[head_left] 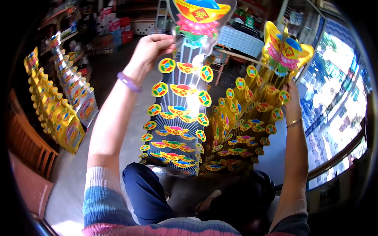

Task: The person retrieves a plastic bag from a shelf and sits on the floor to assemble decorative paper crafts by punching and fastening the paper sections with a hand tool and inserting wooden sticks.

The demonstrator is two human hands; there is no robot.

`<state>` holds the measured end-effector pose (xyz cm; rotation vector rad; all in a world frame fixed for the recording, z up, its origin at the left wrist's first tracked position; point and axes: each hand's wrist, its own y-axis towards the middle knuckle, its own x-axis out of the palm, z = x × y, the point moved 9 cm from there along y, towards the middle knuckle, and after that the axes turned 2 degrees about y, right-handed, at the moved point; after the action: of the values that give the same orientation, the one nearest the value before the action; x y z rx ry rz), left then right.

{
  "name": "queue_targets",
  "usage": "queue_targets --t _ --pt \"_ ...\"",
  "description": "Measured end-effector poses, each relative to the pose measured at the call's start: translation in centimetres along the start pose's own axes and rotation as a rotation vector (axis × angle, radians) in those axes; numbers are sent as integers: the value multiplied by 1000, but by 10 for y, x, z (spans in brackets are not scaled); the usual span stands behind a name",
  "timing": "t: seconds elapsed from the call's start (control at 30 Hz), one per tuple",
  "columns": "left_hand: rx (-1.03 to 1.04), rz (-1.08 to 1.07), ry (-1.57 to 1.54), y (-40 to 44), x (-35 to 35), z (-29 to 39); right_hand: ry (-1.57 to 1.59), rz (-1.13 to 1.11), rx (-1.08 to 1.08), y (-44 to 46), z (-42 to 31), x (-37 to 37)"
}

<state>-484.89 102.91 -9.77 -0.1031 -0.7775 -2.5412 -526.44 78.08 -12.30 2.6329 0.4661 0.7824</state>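
Note:
A tall silver panel (182, 102) with printed ingots and round coin shapes along its edges stands in front of my knees. My left hand (155, 47) pinches its upper left edge, just below a lotus and ingot top. To its right, gold panels (240, 129) with similar prints stand joined at an angle, under a gold lotus and ingot top (287, 51). My right hand (292, 94) is at the right edge of the gold piece, its fingers partly hidden behind it. Whether those fingers grip the edge is unclear.
At the left, a gold decorated tower (55, 110) and a silver one (76, 86) stand on the floor near a wooden chair (31, 137). A table with a blue checked cloth (240, 41) is behind. Glass doors (330, 78) are on the right.

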Motion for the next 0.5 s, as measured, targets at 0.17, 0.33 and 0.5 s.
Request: queue_targets --t 0.17,0.33,0.5 --pt "-46 -77 79 20 -11 -26 -7 -93 130 16 12 2" --pt "-89 15 -74 15 -5 -41 348 -626 370 -4 18 43" --pt "-44 -86 -20 28 -6 -50 149 -218 223 16 28 3"
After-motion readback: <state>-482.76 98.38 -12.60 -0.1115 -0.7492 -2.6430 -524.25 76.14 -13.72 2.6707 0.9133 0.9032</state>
